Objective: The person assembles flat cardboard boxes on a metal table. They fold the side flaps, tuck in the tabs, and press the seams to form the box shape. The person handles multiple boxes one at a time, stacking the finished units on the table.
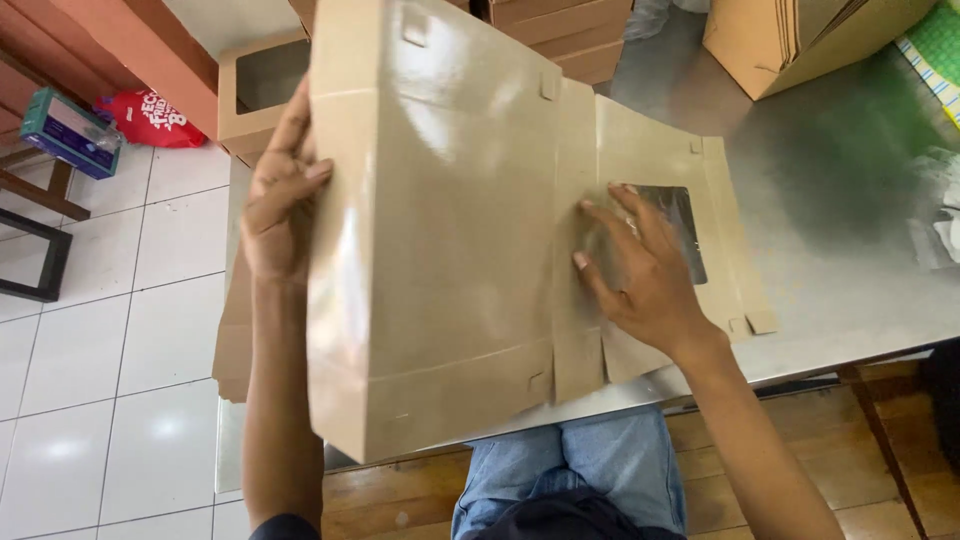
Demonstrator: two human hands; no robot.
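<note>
Nearest the camera: blue-jeaned lap [600, 465] at 6 o'clock, below the desk edge.
Flat box blank [450, 230]: tan glossy cardboard, unfolded, centre of view, partly on the steel desk [850, 260]; left panel raised and tilted toward the camera.
Long axis: roughly 12 to 6 o'clock along the raised panel; fold lines run the same way.
Window panel [690, 235]: at 3 o'clock of the blank, lying flat on the desk, clear film window facing up.
Left hand [280, 205]: at 9 o'clock, fingers clenched round the raised panel's left edge, thumb on the front face.
Right hand [640, 270]: fingers released and spread, pressed flat on the window panel, tips overlapping the window.
Containers: folded windowed box [260, 95] at 11 o'clock behind the blank, contents not visible; brown carton [800, 40] at 1 o'clock, contents hidden.
Floor: white tiles at 8 o'clock; red bag [150, 120] and teal box [65, 130] at 10 o'clock.
</note>
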